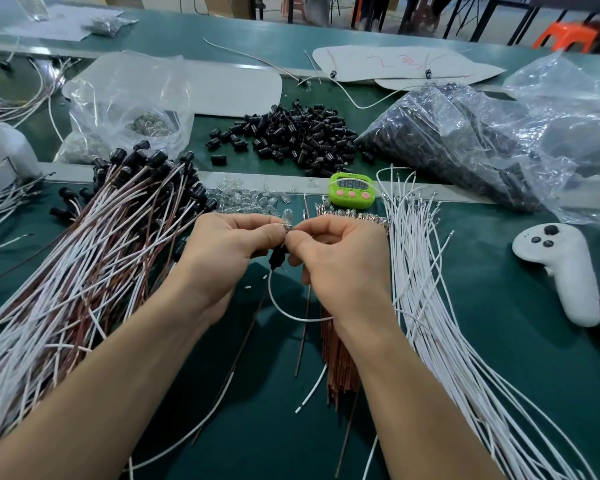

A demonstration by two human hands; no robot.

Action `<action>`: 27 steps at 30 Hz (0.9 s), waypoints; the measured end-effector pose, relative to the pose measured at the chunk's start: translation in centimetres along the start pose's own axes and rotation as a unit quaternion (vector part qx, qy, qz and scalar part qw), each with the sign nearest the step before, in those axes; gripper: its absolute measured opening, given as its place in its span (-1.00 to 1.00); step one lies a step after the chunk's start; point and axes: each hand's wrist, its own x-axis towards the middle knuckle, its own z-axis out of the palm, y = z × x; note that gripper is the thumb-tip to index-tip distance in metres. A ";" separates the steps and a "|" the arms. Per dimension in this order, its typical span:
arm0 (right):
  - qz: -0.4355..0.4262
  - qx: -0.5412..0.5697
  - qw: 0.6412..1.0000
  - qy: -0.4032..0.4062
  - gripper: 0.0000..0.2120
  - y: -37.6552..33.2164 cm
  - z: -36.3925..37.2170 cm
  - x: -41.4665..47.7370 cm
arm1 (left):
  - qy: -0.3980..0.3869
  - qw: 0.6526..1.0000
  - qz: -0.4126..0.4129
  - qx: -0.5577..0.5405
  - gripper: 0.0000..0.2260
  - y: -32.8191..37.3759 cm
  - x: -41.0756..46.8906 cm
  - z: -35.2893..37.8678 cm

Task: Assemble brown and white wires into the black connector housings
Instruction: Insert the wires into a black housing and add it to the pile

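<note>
Head view: both hands meet, fingers curled. The left hand (229,251) pinches a clear bulb (287,216) between thumb and forefinger. The right hand (340,261) pinches just beside it, at the top of a black connector housing (277,258) that hangs between the thumbs. A white wire (291,315) loops from the housing under the right wrist, and a brown wire (303,334) hangs beside it. Left of the left hand lies a heap of finished leads (84,271); right of the right hand, a bundle of white wires (430,306). Beyond the hands sit a green timer (351,189) and loose black housings (291,136).
</note>
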 end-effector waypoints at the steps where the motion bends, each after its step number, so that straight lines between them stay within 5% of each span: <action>1: 0.000 0.003 1.000 0.003 -0.88 0.1 0.0 0.0 | 0.001 1.000 0.002 0.000 -0.85 0.0 0.0 0.0; 7: -0.010 0.020 1.000 0.011 -0.87 0.2 0.1 0.0 | -0.006 1.000 0.005 -0.007 -0.96 0.1 -0.2 0.0; 18: -0.001 0.087 0.996 -0.013 -0.86 -0.2 -0.1 0.0 | 0.004 0.999 0.043 0.021 -0.86 -0.1 -0.2 -0.1; 27: 0.016 0.031 0.998 -0.048 -0.88 -0.4 -1.1 0.5 | 0.012 0.985 0.122 0.119 -0.88 -0.4 -0.1 -0.2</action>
